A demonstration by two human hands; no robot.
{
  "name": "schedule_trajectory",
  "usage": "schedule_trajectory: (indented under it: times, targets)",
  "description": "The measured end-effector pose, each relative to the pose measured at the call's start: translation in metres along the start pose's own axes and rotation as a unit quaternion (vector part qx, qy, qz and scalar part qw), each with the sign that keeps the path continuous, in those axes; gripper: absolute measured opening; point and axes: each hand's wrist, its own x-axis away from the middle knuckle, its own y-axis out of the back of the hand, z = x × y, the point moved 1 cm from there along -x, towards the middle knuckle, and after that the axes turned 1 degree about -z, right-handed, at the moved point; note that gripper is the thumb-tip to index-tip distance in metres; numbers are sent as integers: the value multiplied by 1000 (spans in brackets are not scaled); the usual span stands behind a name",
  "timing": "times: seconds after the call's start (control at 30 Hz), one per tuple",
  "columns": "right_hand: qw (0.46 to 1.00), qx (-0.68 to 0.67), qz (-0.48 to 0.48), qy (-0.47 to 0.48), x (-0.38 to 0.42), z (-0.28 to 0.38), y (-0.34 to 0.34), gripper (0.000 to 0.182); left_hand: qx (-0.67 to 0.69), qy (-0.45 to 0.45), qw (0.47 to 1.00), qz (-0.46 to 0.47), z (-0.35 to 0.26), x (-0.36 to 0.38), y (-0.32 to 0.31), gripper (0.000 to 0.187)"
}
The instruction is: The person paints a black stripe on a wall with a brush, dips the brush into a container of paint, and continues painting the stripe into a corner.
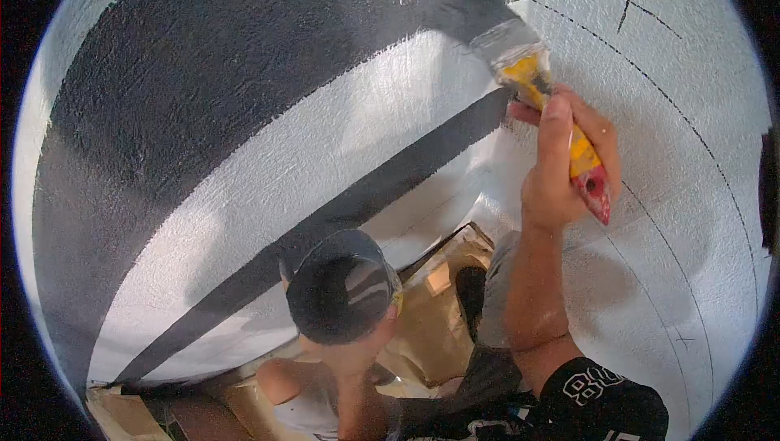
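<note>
My right hand [569, 156] is closed around the handle of a paintbrush [520, 67], up against the wall. The handle is yellow with a red end, and dark grey paint coats its wide bristles, which touch the edge of a large dark painted area [203, 59]. Lower down, my left hand [361, 351] grips a paint can [353, 243] from beneath and the side. Dark paint sits inside the can; most of the left fingers are hidden by it.
A white band [325, 124] and a narrower dark stripe [390, 173] cross the rough wall [650, 148]. Thin dashed curves and a cross mark [626, 0] are drawn on the right. Cardboard [426, 335] covers the floor below, near my legs.
</note>
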Motion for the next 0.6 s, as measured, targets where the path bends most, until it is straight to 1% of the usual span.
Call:
schedule_trajectory:
  times: [0.03,0.1,0.13,0.2,0.23,0.27,0.3,0.37,0.43,0.47,0.5,0.53,0.6]
  targets:
    - [1000,1,-1,-1,-3,-5,3,14,96,63,993,-23,8,5,0,94]
    - [997,54,-47,34,-11,-14,10,14,-23,-69,996,-45,12,7,1,98]
    - [996,53,-62,43,-14,-16,15,14,-22,-69,996,-45,15,10,2,98]
    - [995,47,-74,40,-19,-16,18,13,48,70,996,-19,7,8,2,105]
    - [995,39,-85,37,-21,-15,19,13,51,68,996,-18,8,7,3,105]
    - [995,40,-86,40,-21,-16,19,13,19,55,998,-6,9,7,4,107]
    - [995,46,-74,38,-20,-18,18,13,-13,41,999,6,9,7,4,109]
    - [996,54,-63,39,-15,-19,15,13,9,48,999,0,4,5,1,110]
    - [999,-4,-23,-23,-7,-14,8,13,28,56,998,-5,6,7,-1,111]
    - [1000,26,0,6,-4,-14,7,11,2,47,999,-15,9,7,0,110]
    - [1000,27,-2,7,-4,-13,7,11,-25,37,999,-26,10,7,0,110]
    - [1000,10,11,15,-3,-11,7,11,-24,35,999,-24,10,7,0,110]
    - [999,-5,23,24,-5,-11,9,11,1,38,999,-26,5,7,1,90]
